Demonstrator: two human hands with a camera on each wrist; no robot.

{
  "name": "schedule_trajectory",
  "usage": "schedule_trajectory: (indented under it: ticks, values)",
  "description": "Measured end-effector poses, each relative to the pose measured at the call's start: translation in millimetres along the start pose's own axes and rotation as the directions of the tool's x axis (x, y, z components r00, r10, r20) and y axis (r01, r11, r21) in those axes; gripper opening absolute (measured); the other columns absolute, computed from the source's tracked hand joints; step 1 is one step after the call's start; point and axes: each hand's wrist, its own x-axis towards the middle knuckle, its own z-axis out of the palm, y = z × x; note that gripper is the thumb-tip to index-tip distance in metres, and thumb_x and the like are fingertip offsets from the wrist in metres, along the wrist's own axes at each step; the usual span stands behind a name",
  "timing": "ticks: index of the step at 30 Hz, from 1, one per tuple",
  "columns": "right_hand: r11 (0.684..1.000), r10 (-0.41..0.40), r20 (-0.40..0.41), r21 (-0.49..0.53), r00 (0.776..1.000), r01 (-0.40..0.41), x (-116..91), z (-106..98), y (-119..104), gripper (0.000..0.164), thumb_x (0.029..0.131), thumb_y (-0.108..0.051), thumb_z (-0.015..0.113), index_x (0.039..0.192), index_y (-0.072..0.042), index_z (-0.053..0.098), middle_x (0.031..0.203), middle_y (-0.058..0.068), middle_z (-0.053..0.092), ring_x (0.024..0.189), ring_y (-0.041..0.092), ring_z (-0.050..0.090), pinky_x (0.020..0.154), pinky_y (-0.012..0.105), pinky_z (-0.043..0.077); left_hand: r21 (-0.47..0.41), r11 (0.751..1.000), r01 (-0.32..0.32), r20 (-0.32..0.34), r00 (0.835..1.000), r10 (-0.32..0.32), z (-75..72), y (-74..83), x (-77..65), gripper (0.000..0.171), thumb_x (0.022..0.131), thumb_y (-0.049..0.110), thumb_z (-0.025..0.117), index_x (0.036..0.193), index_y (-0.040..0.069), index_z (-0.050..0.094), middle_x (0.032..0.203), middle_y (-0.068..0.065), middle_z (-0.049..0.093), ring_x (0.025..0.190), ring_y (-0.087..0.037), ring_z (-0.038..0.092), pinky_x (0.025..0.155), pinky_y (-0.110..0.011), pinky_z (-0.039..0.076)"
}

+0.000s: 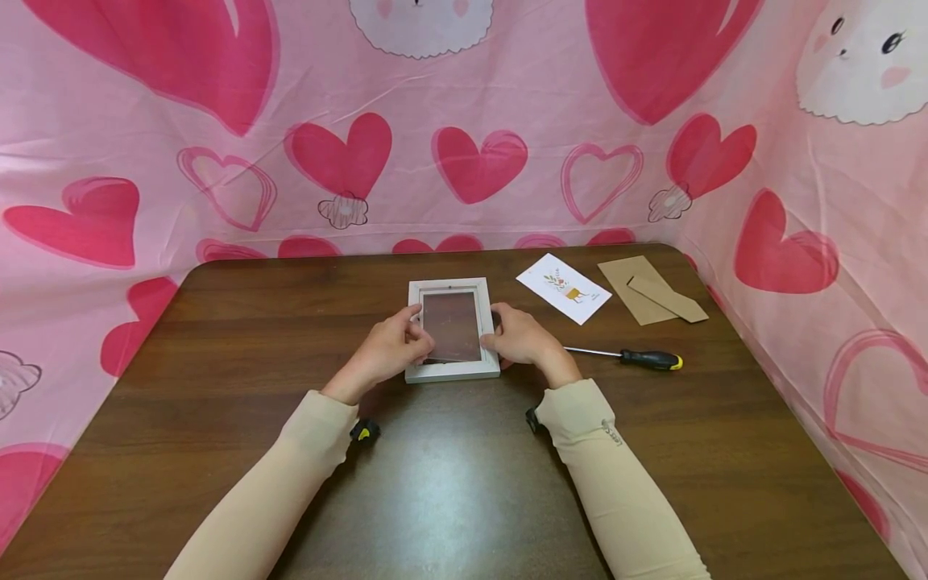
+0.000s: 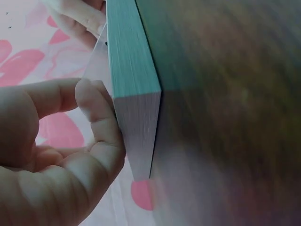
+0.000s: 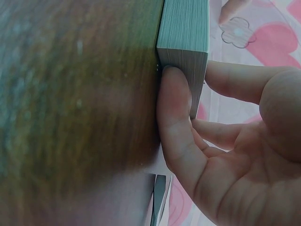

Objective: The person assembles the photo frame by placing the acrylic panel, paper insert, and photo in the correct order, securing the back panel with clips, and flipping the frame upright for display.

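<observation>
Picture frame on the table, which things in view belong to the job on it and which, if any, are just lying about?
Belong: picture frame, clear sheet; likely the printed card, brown backing board and, as a tool, the screwdriver.

Just surroundings: heart-print cloth and table; no item looks clearly stray.

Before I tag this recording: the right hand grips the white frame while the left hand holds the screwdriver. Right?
Not quite: the left wrist view shows the left hand pinching a clear sheet, not the screwdriver. The right hand does grip the white frame.
</observation>
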Motion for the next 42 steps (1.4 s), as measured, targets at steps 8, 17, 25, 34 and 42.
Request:
schedule_trajectory:
  ticks: [8, 17, 25, 34, 42]
  values:
    - [1.000, 0.005, -0.002, -0.005, 1.000, -0.005, -0.4, 0.0, -0.8, 0.063, 0.092, -0.014, 0.062, 0.143, -0.001, 0.028, 0.085, 0.014, 0.059, 0.062, 0.020, 0.063, 0.055, 0.033, 0.056, 0.096, 0.995, -0.033, 0.025, 0.999, 0.030, -3.9, -0.3, -0.6, 0.071, 0.087, 0.019, 0.069, 0.145, 0.001, 0.032, 0.077, 0.001, 0.063, 0.065, -0.015, 0.055, 0.065, -0.032, 0.045]
    - [1.000, -0.002, -0.003, -0.011, 1.000, 0.002, -0.4, -0.4, -0.6, 0.063, 0.092, -0.014, 0.062, 0.143, 0.000, 0.028, 0.086, 0.014, 0.059, 0.063, 0.020, 0.064, 0.056, 0.034, 0.057, 0.185, 0.980, -0.072, 0.025, 0.997, 0.069, -2.8, -0.3, -0.9, 0.073, 0.087, 0.019, 0.070, 0.145, -0.002, 0.030, 0.072, 0.004, 0.061, 0.063, -0.014, 0.052, 0.061, -0.031, 0.045]
    - [1.000, -0.006, 0.001, -0.024, 1.000, 0.006, -0.6, -0.6, -0.2, 0.064, 0.092, -0.016, 0.062, 0.143, 0.000, 0.027, 0.086, 0.014, 0.059, 0.062, 0.019, 0.063, 0.056, 0.033, 0.056, 0.234, 0.968, -0.088, 0.013, 0.996, 0.087, -0.9, 0.9, -0.6, 0.069, 0.087, 0.018, 0.070, 0.142, -0.003, 0.035, 0.071, 0.001, 0.058, 0.062, -0.016, 0.049, 0.060, -0.033, 0.044]
    - [1.000, -0.004, -0.001, -0.020, 1.000, 0.004, -0.8, -0.7, -0.2, 0.064, 0.093, -0.016, 0.062, 0.144, 0.000, 0.027, 0.085, 0.013, 0.060, 0.060, 0.019, 0.064, 0.057, 0.033, 0.056, 0.338, 0.933, -0.124, 0.016, 0.992, 0.126, -0.7, 2.8, 0.2, 0.058, 0.087, 0.019, 0.071, 0.133, -0.005, 0.046, 0.088, -0.009, 0.054, 0.081, -0.022, 0.048, 0.070, -0.035, 0.044]
    - [1.000, -0.004, 0.003, -0.023, 1.000, 0.004, -0.6, -0.5, -0.9, 0.065, 0.093, -0.017, 0.062, 0.144, 0.000, 0.026, 0.085, 0.013, 0.060, 0.060, 0.020, 0.064, 0.056, 0.033, 0.056, 0.322, 0.944, -0.068, 0.006, 0.998, 0.070, -2.1, 3.2, -4.1, 0.064, 0.088, 0.025, 0.071, 0.140, 0.001, 0.043, 0.098, -0.012, 0.047, 0.076, -0.020, 0.045, 0.062, -0.031, 0.043]
